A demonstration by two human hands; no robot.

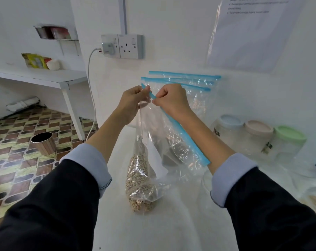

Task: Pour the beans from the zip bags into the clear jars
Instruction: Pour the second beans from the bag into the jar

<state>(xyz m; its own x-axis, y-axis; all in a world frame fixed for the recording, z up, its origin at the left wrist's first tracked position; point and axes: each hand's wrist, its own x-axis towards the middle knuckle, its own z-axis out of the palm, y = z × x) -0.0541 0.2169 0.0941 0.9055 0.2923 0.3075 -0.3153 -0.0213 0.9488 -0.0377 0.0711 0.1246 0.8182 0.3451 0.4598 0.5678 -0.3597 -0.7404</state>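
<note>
Head camera looks down on both hands raised over a white table [171,232]. Left hand [131,104] and right hand [171,101] each pinch the blue zip strip [182,133] at the top corner of a clear zip bag [150,142], fingers curled tight on the seal. Pale beans [139,183] sit bunched in its hanging bottom, just above the tabletop. Two more zip bags [193,82] lean against the wall behind. Three clear jars stand to the right, with blue lid [229,121], beige lid [258,127] and green lid [289,135].
</note>
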